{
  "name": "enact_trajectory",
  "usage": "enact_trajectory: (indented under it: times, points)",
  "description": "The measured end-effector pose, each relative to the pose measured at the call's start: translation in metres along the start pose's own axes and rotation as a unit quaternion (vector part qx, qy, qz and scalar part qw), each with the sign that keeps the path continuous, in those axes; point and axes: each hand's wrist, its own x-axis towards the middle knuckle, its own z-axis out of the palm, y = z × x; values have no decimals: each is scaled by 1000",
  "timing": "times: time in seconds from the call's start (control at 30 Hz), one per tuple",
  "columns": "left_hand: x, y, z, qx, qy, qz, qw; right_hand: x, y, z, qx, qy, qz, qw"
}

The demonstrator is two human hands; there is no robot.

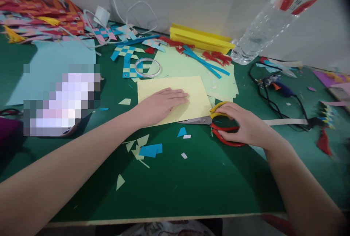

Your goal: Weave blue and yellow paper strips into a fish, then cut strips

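A green worktop (191,185) carries paper scraps (144,150) near its front. Behind lie a tape roll (147,67), a woven blue-and-yellow piece (128,61) and a pale green sheet (186,65) with blue strips (203,61). A yellow box (201,39) sits by the wall, a clear bottle (268,21) leaning beside it. A glue gun (279,86) lies at right.

Both forearms are bare right up to the lower edge of the view, with no sleeve, watch, bracelet or glove on either. The left hand (161,103) shows no ring on its fingers, nails short and unpainted. The right hand (243,123) is equally unadorned, its knuckles plain.
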Motion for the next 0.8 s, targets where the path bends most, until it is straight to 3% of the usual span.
enact_trajectory:
  times: [0.8]
  points:
    - [0, -1, 3, 5, 20, 8, 1000, 0, -9, 0, 3, -17, -3, 1000]
